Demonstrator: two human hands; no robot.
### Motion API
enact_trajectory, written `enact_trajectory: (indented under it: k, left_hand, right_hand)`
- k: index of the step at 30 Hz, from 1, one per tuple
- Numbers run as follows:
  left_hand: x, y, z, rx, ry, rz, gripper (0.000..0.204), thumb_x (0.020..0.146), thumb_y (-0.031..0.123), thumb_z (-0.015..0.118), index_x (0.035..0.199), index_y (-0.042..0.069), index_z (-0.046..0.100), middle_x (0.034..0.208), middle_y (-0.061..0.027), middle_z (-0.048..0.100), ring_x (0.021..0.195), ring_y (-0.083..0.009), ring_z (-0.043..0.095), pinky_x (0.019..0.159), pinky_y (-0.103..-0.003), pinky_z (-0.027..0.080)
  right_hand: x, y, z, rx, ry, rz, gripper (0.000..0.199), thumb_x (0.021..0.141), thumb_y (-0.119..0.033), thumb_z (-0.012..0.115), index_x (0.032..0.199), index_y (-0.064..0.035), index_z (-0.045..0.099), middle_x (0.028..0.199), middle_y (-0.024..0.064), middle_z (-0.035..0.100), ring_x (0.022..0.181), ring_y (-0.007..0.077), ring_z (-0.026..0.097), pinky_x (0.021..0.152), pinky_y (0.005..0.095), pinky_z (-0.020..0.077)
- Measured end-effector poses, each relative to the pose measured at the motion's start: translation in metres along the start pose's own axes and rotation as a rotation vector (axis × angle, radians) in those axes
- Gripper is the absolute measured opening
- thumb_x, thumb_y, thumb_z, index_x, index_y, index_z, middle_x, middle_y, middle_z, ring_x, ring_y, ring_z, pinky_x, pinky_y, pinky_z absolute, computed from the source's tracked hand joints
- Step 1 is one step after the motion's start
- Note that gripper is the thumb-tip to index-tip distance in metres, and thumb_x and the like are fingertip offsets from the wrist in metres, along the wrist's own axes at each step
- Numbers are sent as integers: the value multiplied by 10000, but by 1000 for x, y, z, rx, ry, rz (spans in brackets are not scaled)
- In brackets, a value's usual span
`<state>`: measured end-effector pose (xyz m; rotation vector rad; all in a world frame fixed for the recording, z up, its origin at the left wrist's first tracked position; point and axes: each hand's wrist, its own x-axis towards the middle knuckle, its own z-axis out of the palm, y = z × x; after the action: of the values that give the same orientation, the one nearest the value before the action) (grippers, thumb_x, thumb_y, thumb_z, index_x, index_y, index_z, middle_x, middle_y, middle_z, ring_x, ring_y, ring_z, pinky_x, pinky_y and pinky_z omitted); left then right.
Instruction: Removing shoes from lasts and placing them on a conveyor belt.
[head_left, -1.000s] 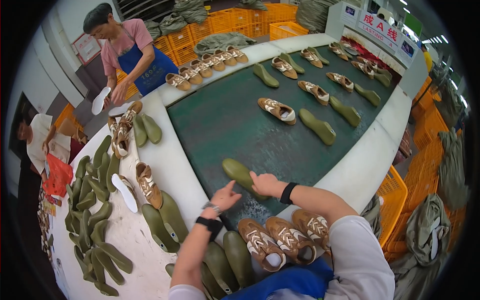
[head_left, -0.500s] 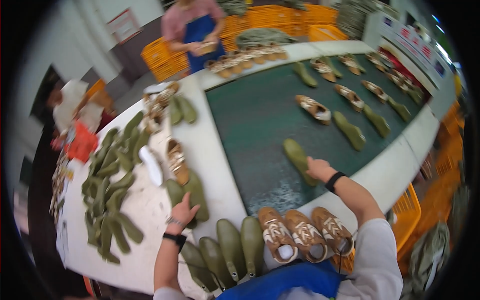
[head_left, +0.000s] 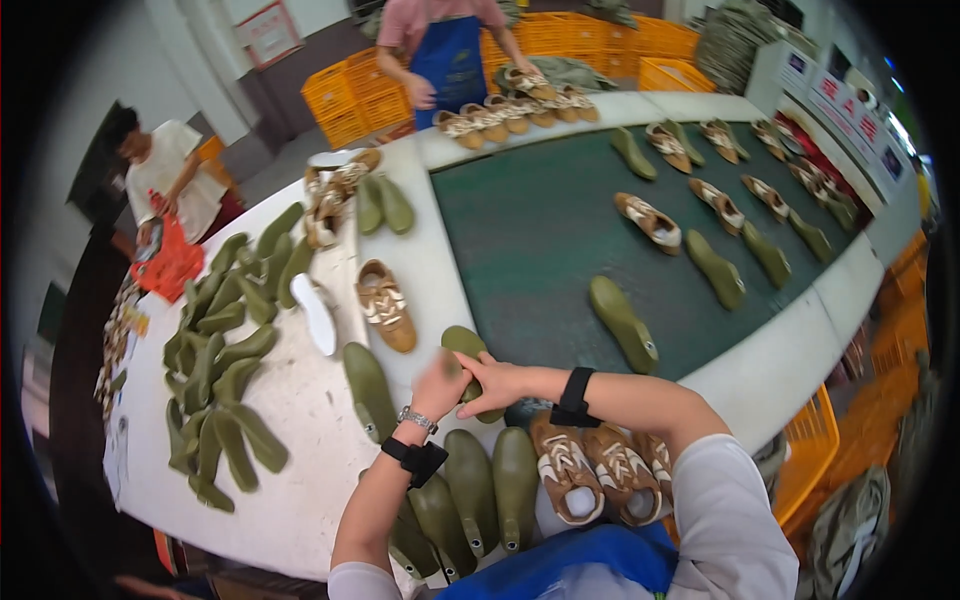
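At the near edge of the white table [head_left: 300,480], a row of olive green shoe forms [head_left: 480,490] stands on end beside three brown and white shoes [head_left: 600,470]. Just beyond them both hands meet on one green shoe form [head_left: 470,368] at the near edge of the dark green belt: the left hand [head_left: 438,385], with a watch and a black strap at the wrist, is curled around its near side, and the right hand [head_left: 500,382], also with a black wrist strap, is closed over its other side. To the left another green form [head_left: 368,385] lies flat on the table, with a brown shoe [head_left: 385,305] and a white insole [head_left: 318,315] farther on. A heap of green forms [head_left: 225,350] covers the left side of the table. On the belt [head_left: 540,230] more green forms and brown shoes lie spaced apart. At the far end a person in a blue apron [head_left: 450,60] stands by a row of shoes, with orange crates [head_left: 560,35] behind.
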<state>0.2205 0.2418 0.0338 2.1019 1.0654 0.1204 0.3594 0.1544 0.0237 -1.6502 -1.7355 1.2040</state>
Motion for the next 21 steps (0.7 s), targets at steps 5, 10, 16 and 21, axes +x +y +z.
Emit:
enact_trajectory:
  k: [5,10,16,21]
  left_hand:
    - [36,65,61,157,-13,162,539,751,353,577,1168,23,489,836,-259,632,797,-400,621,722,-447,503]
    - [72,29,133,327,-335,218,493,807,318,529,1193,15,483,874,-267,621,846,-413,601,782,-474,476]
    - [81,1,34,466,-60,311,510,793,292,567,1241,77,454,874,-199,634,852,-366,604,753,-445,490]
    - [132,-73,-31,406,220,-126,918,733,271,665,1426,153,75,1206,-295,455,1028,-403,531,909,-405,434]
  right_hand:
    - [-38,73,-19,6,224,168,1238,543,-554,753,1439,-151,-1,1379,336,206,1219,415,386,999,380,349]
    - [-30,133,-2,-2,194,334,1145,608,-528,730,1441,-189,21,1258,361,358,1162,436,432,969,404,380]
    - [-22,105,9,-145,145,500,981,706,-343,648,1439,-167,20,1227,380,377,1070,457,497,919,414,423]
    - [-4,82,21,-123,43,426,1010,721,-354,638,1432,-97,-32,1267,442,283,1069,471,494,926,410,419]
